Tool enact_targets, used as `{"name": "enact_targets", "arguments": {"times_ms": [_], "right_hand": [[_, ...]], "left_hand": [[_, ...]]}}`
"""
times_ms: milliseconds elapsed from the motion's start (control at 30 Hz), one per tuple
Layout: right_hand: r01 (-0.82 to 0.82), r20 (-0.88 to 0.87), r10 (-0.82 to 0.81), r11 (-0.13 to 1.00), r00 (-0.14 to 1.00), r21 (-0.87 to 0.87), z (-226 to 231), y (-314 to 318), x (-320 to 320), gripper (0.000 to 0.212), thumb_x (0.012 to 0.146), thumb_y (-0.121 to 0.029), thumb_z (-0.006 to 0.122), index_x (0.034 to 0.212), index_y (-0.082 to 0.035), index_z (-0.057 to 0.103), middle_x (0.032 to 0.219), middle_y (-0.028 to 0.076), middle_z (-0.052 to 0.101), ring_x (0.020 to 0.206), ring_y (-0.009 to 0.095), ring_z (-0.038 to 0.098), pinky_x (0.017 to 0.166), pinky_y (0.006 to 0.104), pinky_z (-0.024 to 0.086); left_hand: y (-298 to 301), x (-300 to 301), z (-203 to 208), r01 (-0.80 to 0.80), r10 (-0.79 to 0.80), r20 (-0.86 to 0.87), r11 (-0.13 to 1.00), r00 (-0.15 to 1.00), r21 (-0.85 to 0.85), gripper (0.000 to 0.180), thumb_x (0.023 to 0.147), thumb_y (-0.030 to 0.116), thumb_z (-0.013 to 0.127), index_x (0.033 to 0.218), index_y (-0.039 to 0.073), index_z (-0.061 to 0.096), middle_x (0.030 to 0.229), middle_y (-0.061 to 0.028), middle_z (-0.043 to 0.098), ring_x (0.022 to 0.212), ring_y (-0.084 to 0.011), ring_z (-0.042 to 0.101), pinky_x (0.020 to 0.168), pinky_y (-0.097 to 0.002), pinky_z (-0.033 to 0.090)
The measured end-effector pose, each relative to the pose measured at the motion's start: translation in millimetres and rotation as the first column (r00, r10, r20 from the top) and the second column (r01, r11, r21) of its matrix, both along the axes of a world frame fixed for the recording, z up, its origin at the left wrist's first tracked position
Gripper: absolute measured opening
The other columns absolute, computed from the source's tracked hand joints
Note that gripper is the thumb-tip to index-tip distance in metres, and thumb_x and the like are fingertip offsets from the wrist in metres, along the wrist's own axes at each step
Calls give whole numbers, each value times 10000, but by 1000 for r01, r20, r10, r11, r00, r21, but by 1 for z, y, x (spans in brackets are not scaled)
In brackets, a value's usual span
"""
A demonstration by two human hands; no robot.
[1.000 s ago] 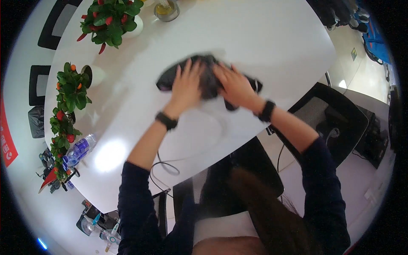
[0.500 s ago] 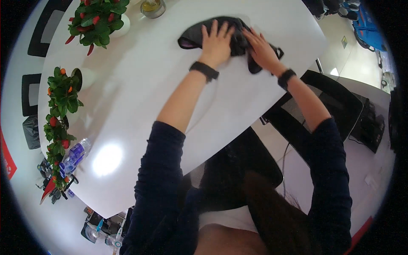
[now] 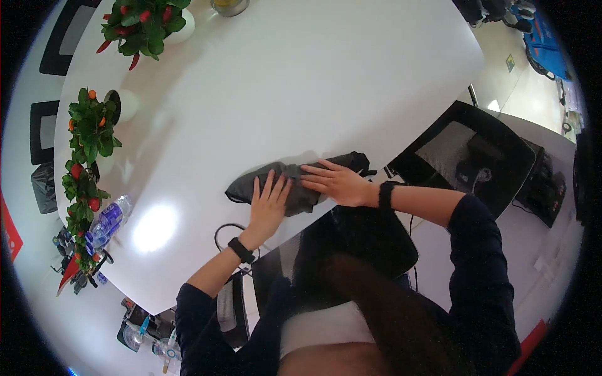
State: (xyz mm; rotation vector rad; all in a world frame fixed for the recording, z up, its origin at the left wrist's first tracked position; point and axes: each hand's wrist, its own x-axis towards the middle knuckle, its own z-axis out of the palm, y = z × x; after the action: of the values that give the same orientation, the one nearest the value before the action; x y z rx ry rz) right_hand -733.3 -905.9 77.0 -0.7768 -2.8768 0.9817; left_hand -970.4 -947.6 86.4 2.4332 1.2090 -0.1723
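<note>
A dark grey cloth (image 3: pixel 295 182), soft and crumpled, lies on the white table (image 3: pixel 326 75) close to its near edge. It is bunched into a long, low shape that runs from left to right, with folds and creases along its length. Its left end is rounded and rests flat on the tabletop; its right end is darker, almost black, and a thin strap or cord sticks out there just at the table's edge. What kind of garment or bag it is cannot be told.

The left hand (image 3: pixel 269 202) lies palm down on the left half of the cloth, fingers straight and slightly spread, pointing away toward the far side. It presses flat and grips nothing. The right hand (image 3: pixel 338 183) lies palm down on the right half, fingers stretched out and pointing left, their tips just beside the left hand's fingers. It too is flat and open on the fabric, holding nothing. Each wrist wears a dark band, and both sleeves are dark blue.

A black cable (image 3: pixel 227 233) loops on the table just left of the left wrist. Along the left side stand potted plants (image 3: pixel 91 125) with red and orange fruits, and another plant (image 3: pixel 141 22) sits at the far left. A plastic water bottle (image 3: pixel 108 216) lies near the left edge. A black mesh chair (image 3: pixel 467 153) stands to the right of the table.
</note>
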Motion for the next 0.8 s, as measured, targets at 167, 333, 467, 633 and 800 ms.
{"name": "enact_targets", "arguments": {"times_ms": [167, 333, 467, 633, 800], "right_hand": [[69, 39, -71, 997, 997, 43, -3, 33, 7, 490, 773, -78, 485, 1259, -73, 425, 1339, 66, 393, 1279, 199, 304, 1064, 374, 214], [469, 14, -500, 821, 866, 324, -9, 124, 61, 546, 726, 3, 508, 1254, -89, 406, 1287, 134, 435, 1106, 297, 482, 979, 429, 339], [620, 10, -721, 602, 692, 503, -28, 173, 155, 602, 800, -44, 443, 1363, -156, 261, 1399, 41, 303, 1285, 270, 283, 1041, 466, 232], [865, 28, -915, 391, 403, 315, -39, 124, 210, 592, 869, -101, 392, 1402, -156, 141, 1450, 48, 185, 1335, 324, 128, 1049, 491, 186], [840, 118, -886, 463, 449, 283, -18, 64, 174, 642, 755, -21, 478, 1344, -3, 223, 1392, 182, 256, 1302, 368, 193, 1036, 508, 202]], "left_hand": [[47, 5, -5, 54, -52, -29, 995, 998, 83, 645, 690, 184, 620, 1288, 76, 406, 1350, -97, 347, 1310, -308, 208, 1039, -535, 162], [173, 83, -24, -80, 50, 146, 975, 988, 206, 714, 748, 132, 590, 1376, 140, 251, 1432, -102, 192, 1320, -352, 144, 982, -615, 198], [256, 177, -37, -60, -7, 250, 964, 968, 260, 576, 799, 177, 502, 1347, 190, 323, 1419, -57, 265, 1307, -331, 208, 996, -609, 186], [225, 262, -41, 79, -137, 211, 962, 968, 262, 518, 812, 190, 494, 1317, 209, 383, 1416, -27, 282, 1319, -283, 202, 1021, -579, 149], [163, 224, -39, 105, -184, 453, 975, 873, 194, 437, 807, 204, 534, 1233, 125, 477, 1345, -63, 379, 1294, -286, 247, 1023, -546, 183]]}}
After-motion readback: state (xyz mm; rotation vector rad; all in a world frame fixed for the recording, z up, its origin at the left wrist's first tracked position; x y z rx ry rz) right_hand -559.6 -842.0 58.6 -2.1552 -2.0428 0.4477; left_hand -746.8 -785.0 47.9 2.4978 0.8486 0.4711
